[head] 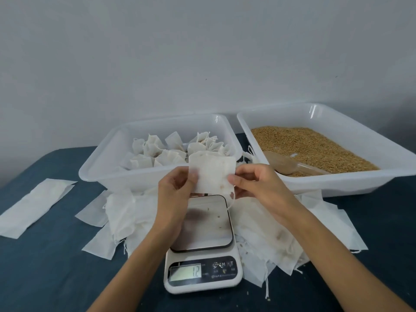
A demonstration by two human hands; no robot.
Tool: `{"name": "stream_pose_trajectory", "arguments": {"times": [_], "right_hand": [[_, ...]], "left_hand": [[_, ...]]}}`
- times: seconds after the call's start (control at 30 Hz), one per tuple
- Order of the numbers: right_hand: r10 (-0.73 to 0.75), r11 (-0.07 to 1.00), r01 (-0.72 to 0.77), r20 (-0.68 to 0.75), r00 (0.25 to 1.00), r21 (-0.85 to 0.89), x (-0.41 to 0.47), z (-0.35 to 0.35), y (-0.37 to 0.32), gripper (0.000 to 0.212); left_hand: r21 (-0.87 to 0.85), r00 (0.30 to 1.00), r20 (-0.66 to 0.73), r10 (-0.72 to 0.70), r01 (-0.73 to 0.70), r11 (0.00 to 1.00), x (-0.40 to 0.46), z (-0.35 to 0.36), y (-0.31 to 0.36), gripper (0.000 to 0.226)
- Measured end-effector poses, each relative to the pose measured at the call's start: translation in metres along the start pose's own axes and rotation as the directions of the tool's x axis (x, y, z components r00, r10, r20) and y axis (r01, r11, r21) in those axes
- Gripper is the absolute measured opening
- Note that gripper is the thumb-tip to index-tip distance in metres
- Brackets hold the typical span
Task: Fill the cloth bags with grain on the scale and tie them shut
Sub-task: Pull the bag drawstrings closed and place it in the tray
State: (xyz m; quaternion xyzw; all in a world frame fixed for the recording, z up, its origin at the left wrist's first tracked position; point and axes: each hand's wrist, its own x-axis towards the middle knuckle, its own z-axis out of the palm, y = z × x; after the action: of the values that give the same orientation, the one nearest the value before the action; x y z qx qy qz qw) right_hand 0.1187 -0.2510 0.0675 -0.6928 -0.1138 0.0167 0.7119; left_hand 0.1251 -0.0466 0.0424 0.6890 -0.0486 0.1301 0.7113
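Head cam view from my end: both hands are up over the small white digital kitchen scale with the shiny metal platform, holding one flat, empty white cloth drawstring bag in the air just above it. My left hand pinches the bag's left edge, thumb on the front, and my right hand pinches the right edge with curled fingers. The bag looks thin and a bit see-through, roughly square, with a few faint brownish specks and a string dangling off its lower right corner. A few stray grains sit on the scale platform and the display reads 12. Behind it, the left white plastic tray holds filled, tied bags, and the right white plastic tray holds golden-brown grain with a tan scoop lying in it. More empty white bags are scattered on the dark blue tablecloth around the scale.
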Motion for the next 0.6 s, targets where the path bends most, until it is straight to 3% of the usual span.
{"name": "stream_pose_trajectory", "arguments": {"times": [0.07,0.13,0.23,0.3,0.37,0.47,0.6], "right_hand": [[-0.048,0.996,0.044,-0.059,0.997,-0.072,0.002,-0.001,0.003,0.016],[-0.089,0.989,0.081,-0.061,0.994,-0.123,0.003,0.001,0.004,0.025],[-0.118,0.973,0.115,0.001,0.993,-0.200,0.001,0.009,0.008,0.037],[-0.142,0.962,0.150,0.052,0.989,-0.230,0.000,0.013,0.010,0.041],[-0.182,0.946,0.202,0.102,0.978,-0.253,-0.001,0.015,0.013,0.035],[-0.231,0.925,0.258,0.125,0.965,-0.280,-0.004,0.016,0.015,0.008],[-0.230,0.931,0.249,0.099,0.968,-0.268,-0.004,0.020,0.015,0.018]], "left_hand": [[0.199,0.985,-0.091,0.146,-0.126,0.972,-0.003,0.001,0.001,0.023],[0.227,0.970,-0.040,0.241,-0.226,0.947,-0.003,0.001,0.004,0.025],[0.091,0.958,0.195,0.208,-0.229,0.969,-0.007,0.006,0.006,0.013],[0.040,0.947,0.281,0.154,-0.172,0.984,-0.011,0.010,0.007,0.016],[0.011,0.949,0.297,0.107,-0.116,0.993,-0.013,0.012,0.009,0.023],[0.002,0.956,0.272,0.109,-0.114,0.993,-0.012,0.011,0.011,0.025],[-0.005,0.963,0.245,0.112,-0.114,0.993,-0.012,0.010,0.010,0.015]]}}
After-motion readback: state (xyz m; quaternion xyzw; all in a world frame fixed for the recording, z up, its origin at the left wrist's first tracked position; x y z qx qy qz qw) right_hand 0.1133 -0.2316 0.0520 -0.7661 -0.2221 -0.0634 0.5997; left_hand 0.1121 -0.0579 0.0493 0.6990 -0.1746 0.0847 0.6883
